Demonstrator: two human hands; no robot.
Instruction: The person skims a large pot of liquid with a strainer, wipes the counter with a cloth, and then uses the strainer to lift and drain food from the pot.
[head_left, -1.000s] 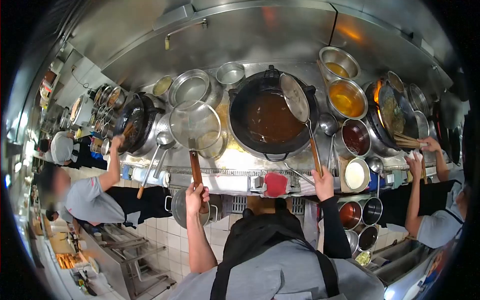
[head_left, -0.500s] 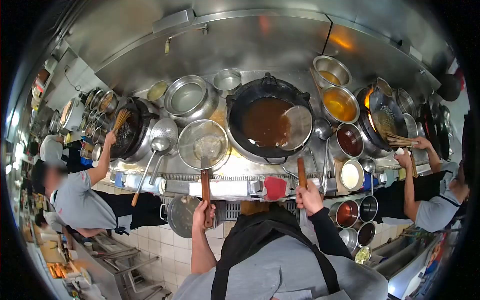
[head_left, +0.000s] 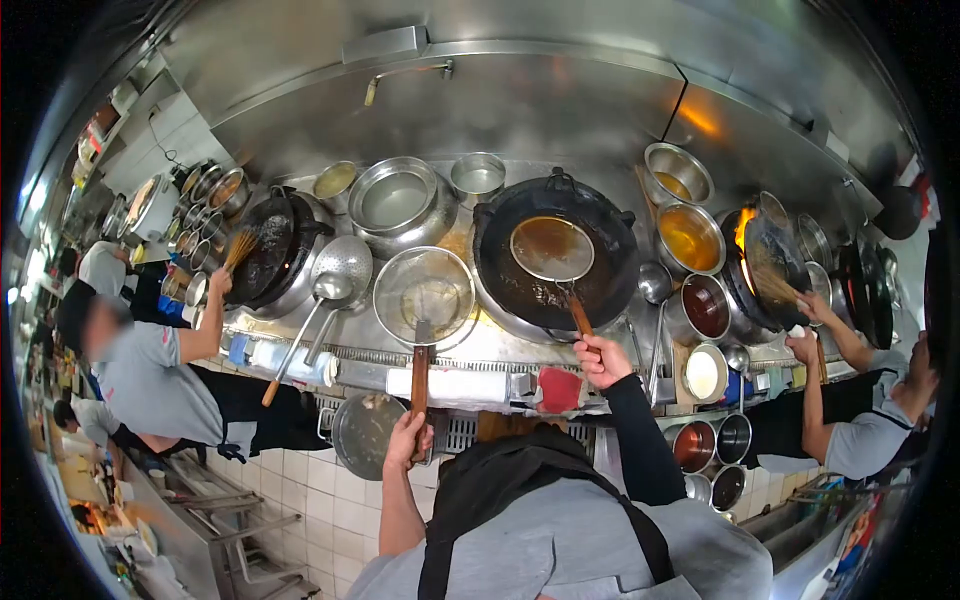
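Steel counter spans mid-frame, with the black wok of brown liquid at its centre. I see the strainer just left of the wok, my left hand wrapped round its wooden handle. The ladle rests in the wok, my right hand clenched on its handle.

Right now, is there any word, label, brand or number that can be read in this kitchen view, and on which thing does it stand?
None can be read.
The wok, the strainer in the left hand, the ladle in the right hand and the steel bowls show no writing.
The shelf items at far left are too small and blurred to read.
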